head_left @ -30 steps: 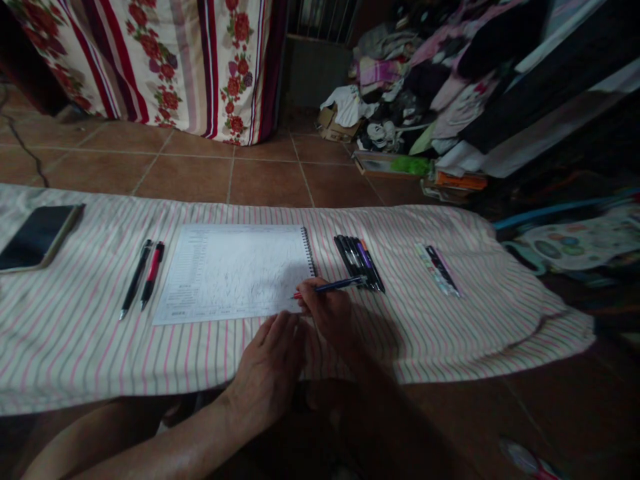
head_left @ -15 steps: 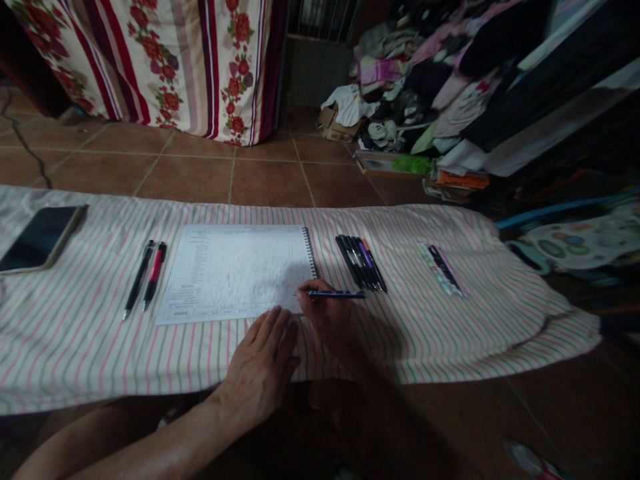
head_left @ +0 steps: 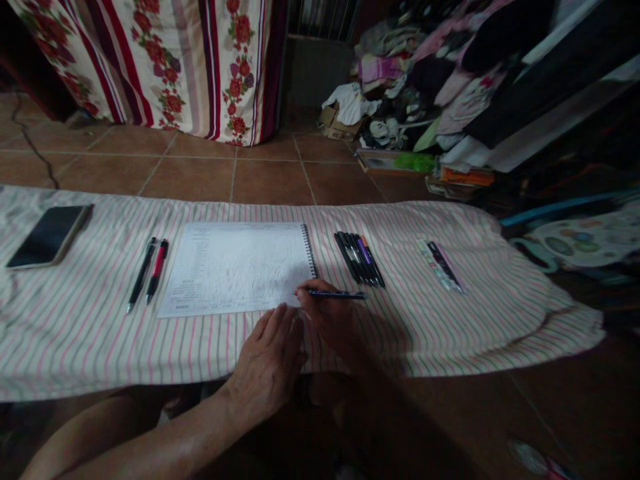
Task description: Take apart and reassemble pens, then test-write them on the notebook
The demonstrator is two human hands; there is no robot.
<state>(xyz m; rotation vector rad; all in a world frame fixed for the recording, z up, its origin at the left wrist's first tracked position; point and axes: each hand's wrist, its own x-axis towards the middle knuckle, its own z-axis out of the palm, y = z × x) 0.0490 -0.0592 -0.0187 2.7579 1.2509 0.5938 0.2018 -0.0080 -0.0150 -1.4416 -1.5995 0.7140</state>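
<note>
A spiral notebook [head_left: 250, 260] lies sideways on the striped cloth, its coil along the right edge. Faint pen marks cover the lower part of the page. My right hand [head_left: 330, 317] is closed round a dark pen [head_left: 335, 294], whose tip is at the page's lower right. Flat beside it, my left hand [head_left: 270, 353] rests with outstretched fingertips on the notebook's bottom edge. To the right of the notebook lies a row of several pens [head_left: 360, 260], mostly black, with purple and orange among them.
Left of the notebook lie a black pen [head_left: 142, 275] and a red pen [head_left: 157, 272], with a phone [head_left: 47, 237] farther left. Slim pens [head_left: 444, 265] lie at the right. Beyond the cloth are a floral curtain [head_left: 190, 67], a cardboard box [head_left: 340, 123] and heaped clothes.
The view has shifted slightly, so the notebook and loose pens appear a little higher. The pen stays in my right hand at the page's lower right; my left hand still rests at the edge.
</note>
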